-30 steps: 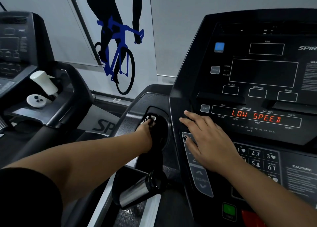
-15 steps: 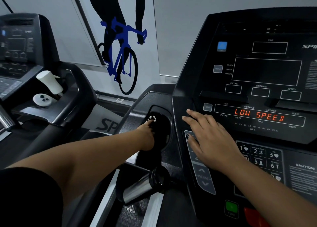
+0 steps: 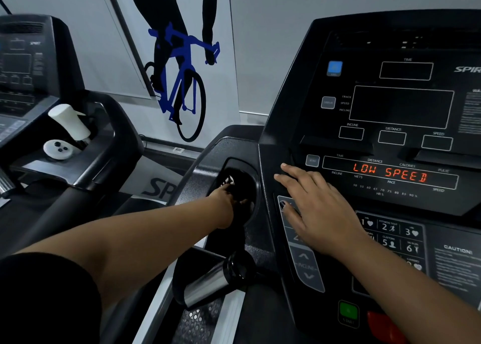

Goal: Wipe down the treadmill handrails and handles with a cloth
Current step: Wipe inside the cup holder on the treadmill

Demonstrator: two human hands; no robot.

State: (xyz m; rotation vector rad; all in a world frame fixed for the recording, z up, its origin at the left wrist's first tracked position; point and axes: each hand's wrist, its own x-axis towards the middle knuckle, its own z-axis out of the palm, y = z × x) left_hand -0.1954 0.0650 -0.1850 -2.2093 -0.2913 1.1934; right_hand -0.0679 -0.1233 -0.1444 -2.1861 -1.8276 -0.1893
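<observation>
The cloth point(image 3: 230, 181), dark, sits in the left cup holder point(image 3: 251, 172) under our left hand point(image 3: 225, 200); we cannot tell its grip. Our right hand point(image 3: 320, 213) lies flat on the console point(image 3: 286, 109). We should bunch the cloth firmly, then wrap the near silver handle point(image 3: 205, 283).

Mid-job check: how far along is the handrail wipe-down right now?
Done: no surface shows as wiped; I cannot tell. In hand: the left hand reaches into the cup holder, on what looks like a dark patterned cloth; the right hand lies flat on the console. Left: the chrome handle below, which neither hand touches.
</observation>
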